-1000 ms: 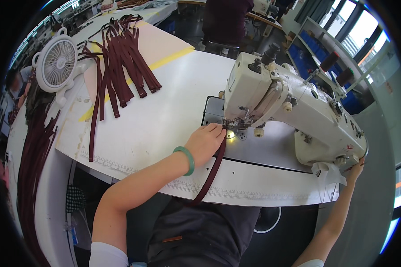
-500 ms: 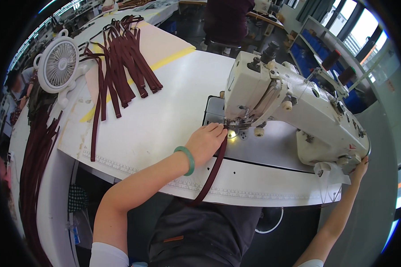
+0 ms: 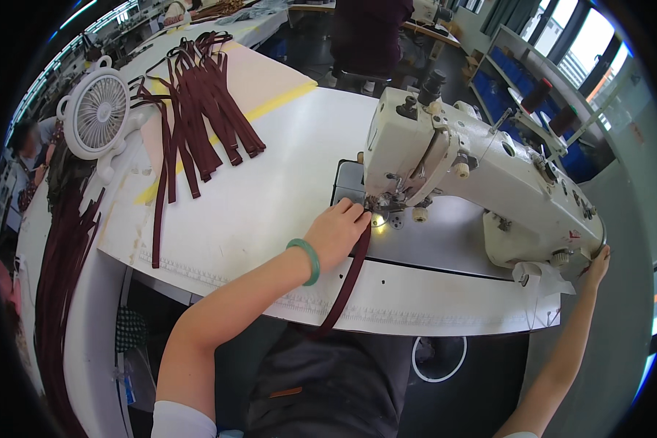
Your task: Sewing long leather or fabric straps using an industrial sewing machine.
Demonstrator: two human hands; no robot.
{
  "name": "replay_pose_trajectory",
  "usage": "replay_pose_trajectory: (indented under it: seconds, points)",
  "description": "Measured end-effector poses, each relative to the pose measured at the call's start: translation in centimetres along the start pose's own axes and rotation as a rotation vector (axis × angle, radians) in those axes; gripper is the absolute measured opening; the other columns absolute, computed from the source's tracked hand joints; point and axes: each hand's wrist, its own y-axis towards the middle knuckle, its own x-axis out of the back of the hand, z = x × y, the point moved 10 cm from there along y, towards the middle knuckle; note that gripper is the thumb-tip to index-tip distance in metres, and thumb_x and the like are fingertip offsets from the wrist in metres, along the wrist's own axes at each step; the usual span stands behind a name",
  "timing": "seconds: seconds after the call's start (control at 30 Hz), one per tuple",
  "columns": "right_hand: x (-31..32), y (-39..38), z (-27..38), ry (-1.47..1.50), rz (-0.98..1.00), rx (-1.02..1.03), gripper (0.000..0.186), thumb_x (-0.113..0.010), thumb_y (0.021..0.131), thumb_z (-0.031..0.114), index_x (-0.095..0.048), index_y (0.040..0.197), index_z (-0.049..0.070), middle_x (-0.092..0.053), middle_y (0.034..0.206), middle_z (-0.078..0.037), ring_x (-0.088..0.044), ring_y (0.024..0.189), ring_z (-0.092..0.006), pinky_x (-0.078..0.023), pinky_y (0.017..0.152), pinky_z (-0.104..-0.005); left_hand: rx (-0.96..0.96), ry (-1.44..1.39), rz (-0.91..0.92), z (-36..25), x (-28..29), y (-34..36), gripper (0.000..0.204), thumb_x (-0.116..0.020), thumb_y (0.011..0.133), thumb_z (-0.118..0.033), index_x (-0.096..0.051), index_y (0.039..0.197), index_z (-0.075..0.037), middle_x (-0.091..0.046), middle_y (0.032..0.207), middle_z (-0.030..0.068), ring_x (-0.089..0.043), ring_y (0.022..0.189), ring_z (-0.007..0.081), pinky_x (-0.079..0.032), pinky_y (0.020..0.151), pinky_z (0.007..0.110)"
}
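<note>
A white sewing machine [image 3: 482, 157] stands on the right of the table, its small lamp lit by the needle. My left hand [image 3: 337, 235], with a green bangle at the wrist, is closed on a maroon fabric strap [image 3: 352, 281] just left of the needle area. The strap's upper end goes under my fingers near the presser foot, and its tail drops over the table's front edge. Fingertips hide the exact spot under the needle. At the machine's far right end, my right hand [image 3: 597, 267] grips the handwheel, with the fingers partly hidden behind it.
Several finished-looking maroon straps [image 3: 201, 120] lie on the table at the upper left, beside a white fan [image 3: 98, 113]. More long maroon strips [image 3: 55, 292] hang at the far left. Thread spools [image 3: 539, 95] stand behind the machine. A person [image 3: 365, 36] sits beyond the table.
The view has shifted slightly. My right hand sits a little higher on the handwheel. My left hand and the strap stay by the needle area.
</note>
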Motion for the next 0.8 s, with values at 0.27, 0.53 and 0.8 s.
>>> replay_pose_trajectory:
  seconds: [0.27,0.53,0.8]
  points:
    - [-0.2,6.8,2.2,-0.702,0.058,0.204,0.050,-0.041,0.090,0.038,-0.048,0.117,-0.003,-0.053,0.116,-0.017,-0.051,0.106,-0.0269,-0.038,0.089,-0.0326,-0.061,-0.045,-0.104,-0.1,0.2,0.5,0.035,-0.055,0.068,-0.004,-0.055,0.103,-0.002,-0.051,0.089,0.0073,-0.048,0.085,0.0227,-0.045,0.074,0.031]
    - [-0.7,7.1,1.9,-0.724,0.103,0.253,0.050,-0.038,0.091,0.039,-0.046,0.121,0.000,-0.050,0.121,-0.018,-0.046,0.114,-0.0291,-0.033,0.095,-0.0323,-0.050,-0.091,-0.162,-0.1,1.1,-0.1,0.031,-0.056,0.068,-0.005,-0.058,0.099,-0.005,-0.054,0.091,0.0092,-0.050,0.089,0.0243,-0.045,0.076,0.033]
    - [0.0,5.0,0.3,-0.602,0.125,0.041,0.047,-0.039,0.090,0.044,-0.053,0.103,0.001,-0.054,0.077,-0.007,-0.049,0.058,-0.0158,-0.039,0.050,-0.0280,-0.087,-0.061,-0.151,-0.3,0.8,-0.3,0.028,-0.056,0.068,-0.005,-0.058,0.096,-0.004,-0.055,0.099,0.0125,-0.050,0.095,0.0266,-0.044,0.083,0.034]
